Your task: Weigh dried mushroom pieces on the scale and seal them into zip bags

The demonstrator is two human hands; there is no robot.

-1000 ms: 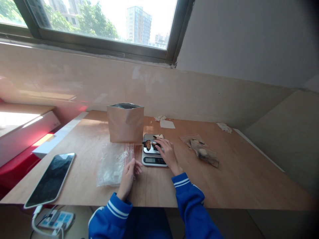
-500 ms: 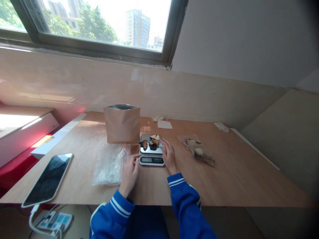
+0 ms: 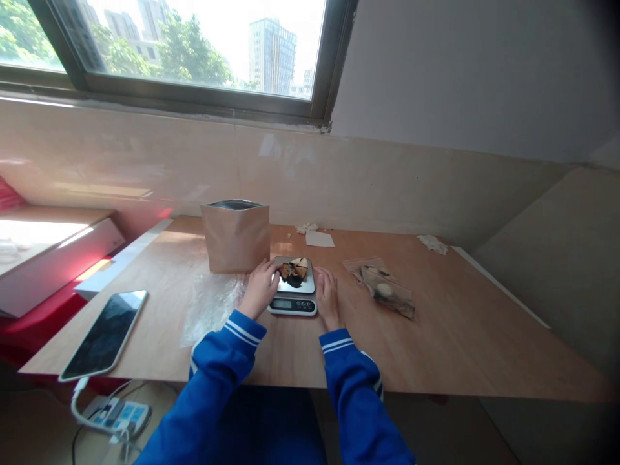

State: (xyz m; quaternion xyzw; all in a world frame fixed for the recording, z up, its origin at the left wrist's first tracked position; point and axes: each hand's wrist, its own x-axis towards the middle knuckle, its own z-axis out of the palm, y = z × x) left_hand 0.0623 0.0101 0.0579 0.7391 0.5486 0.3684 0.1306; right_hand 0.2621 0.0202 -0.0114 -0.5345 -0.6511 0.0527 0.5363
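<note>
A small digital kitchen scale (image 3: 292, 306) stands on the table in front of me. On its metal plate lies a little heap of dried brown, cream and blackish pieces (image 3: 296, 272), whose kind I cannot make out. My left hand (image 3: 261, 288) is at the scale's left edge, fingers extended, with the fingertips right by the heap's left side. At the right edge rests my right hand (image 3: 328, 297), its fingers stretched out and holding nothing. Under and beside my left forearm is a clear plastic zip bag (image 3: 208, 310). Behind it an open-topped brown paper pouch (image 3: 236, 239) stands upright.
Right of the scale lie clear bags with dark and pale pieces inside (image 3: 387, 290). A phone or tablet (image 3: 105, 336) is plugged in at the left edge, above a power strip (image 3: 121, 413). A white paper piece (image 3: 320, 239) lies near the wall.
My left hand has moved forward and right, from the scale's front left corner to beside the heap. The leftmost piece has shifted inward against the others. My right hand stays beside the scale.
</note>
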